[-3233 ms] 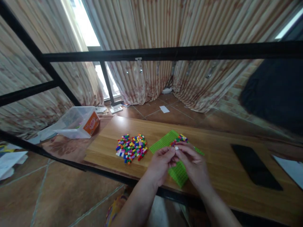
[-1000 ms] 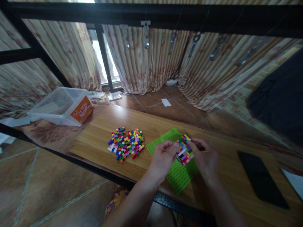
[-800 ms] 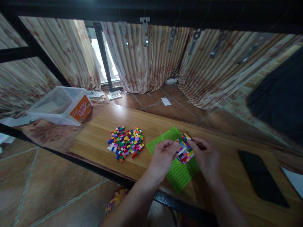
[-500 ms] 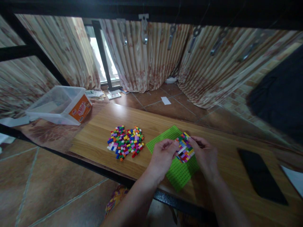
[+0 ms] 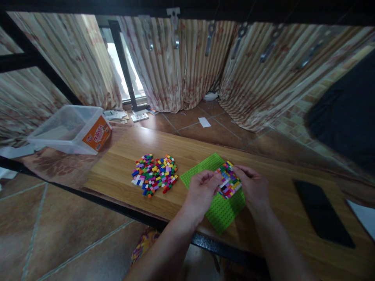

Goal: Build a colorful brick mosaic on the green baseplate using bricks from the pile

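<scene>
Thumb-and-finger pinches, one at either side, hold a brick panel (image 5: 229,182) over the middle of a studded green baseplate (image 5: 222,214); whether the panel hangs clear of the studs or touches them, I cannot tell. Leftmost, a clear plastic tub (image 5: 66,145) with an orange label (image 5: 97,134) stands beyond the end of the wooden tabletop (image 5: 117,171); a heap of loose bricks (image 5: 155,175), small and hard-looking, lies on the wood near the plate's left corner. Next comes the left hand (image 5: 200,191), thumb and forefinger pressed to the panel's left edge; whether a single brick is caught there too is too small to tell. Then the panel itself, a close-packed patchwork of white, purple, yellow and red pieces, set at a slant like the plate. It should be light and hard, fairly stiff while kept flat, yet I would judge it weak at the seams: bending or twisting may pop pieces loose, and smooth plastic sides may slide under a dry thumb. The best hold is probably two facing edges, fingers spread beneath, rather than one corner brick. Beyond it is the right hand (image 5: 254,189), thumb on the upper right edge, fingers mostly hidden behind. Farther right, well apart, lie a dark flat slab (image 5: 324,212) and, partly cut off, a white sheet (image 5: 363,216).
</scene>
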{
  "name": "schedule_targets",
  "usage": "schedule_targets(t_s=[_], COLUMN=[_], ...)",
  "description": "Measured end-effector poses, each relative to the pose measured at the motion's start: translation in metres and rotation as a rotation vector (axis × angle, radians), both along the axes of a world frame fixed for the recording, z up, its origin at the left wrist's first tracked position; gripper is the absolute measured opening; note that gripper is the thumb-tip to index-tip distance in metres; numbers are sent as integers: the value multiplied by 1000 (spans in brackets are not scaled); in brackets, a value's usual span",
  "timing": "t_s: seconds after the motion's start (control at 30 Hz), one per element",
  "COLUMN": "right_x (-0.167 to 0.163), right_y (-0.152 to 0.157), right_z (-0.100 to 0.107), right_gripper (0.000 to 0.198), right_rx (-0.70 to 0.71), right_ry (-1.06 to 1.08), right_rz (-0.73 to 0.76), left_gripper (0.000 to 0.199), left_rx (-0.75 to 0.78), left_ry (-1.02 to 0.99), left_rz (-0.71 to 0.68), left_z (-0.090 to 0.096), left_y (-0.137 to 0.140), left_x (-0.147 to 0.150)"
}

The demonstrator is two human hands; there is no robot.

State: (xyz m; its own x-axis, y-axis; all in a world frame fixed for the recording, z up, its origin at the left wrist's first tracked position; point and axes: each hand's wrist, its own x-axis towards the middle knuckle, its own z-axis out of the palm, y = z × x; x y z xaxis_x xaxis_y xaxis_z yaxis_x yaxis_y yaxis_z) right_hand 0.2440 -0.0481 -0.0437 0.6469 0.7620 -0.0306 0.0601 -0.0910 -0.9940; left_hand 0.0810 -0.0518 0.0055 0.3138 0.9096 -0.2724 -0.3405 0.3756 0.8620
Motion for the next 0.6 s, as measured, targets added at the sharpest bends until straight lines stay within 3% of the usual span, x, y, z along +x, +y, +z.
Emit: schedule_targets(t_s=[0.4,0.6], right_x=[3,8], right_y=[-2,-18], right_z=[0,15], right_gripper=[32,25], right_rx=[0,109], right_ry=[84,-114], right_rz=[45,-40], left_gripper=[30,33], left_rx=[9,-7], left_ry=[22,30], left_rz=[-10,-14], left_z=[-5,-7], left_y=[-1,-2], left_x=[4,6])
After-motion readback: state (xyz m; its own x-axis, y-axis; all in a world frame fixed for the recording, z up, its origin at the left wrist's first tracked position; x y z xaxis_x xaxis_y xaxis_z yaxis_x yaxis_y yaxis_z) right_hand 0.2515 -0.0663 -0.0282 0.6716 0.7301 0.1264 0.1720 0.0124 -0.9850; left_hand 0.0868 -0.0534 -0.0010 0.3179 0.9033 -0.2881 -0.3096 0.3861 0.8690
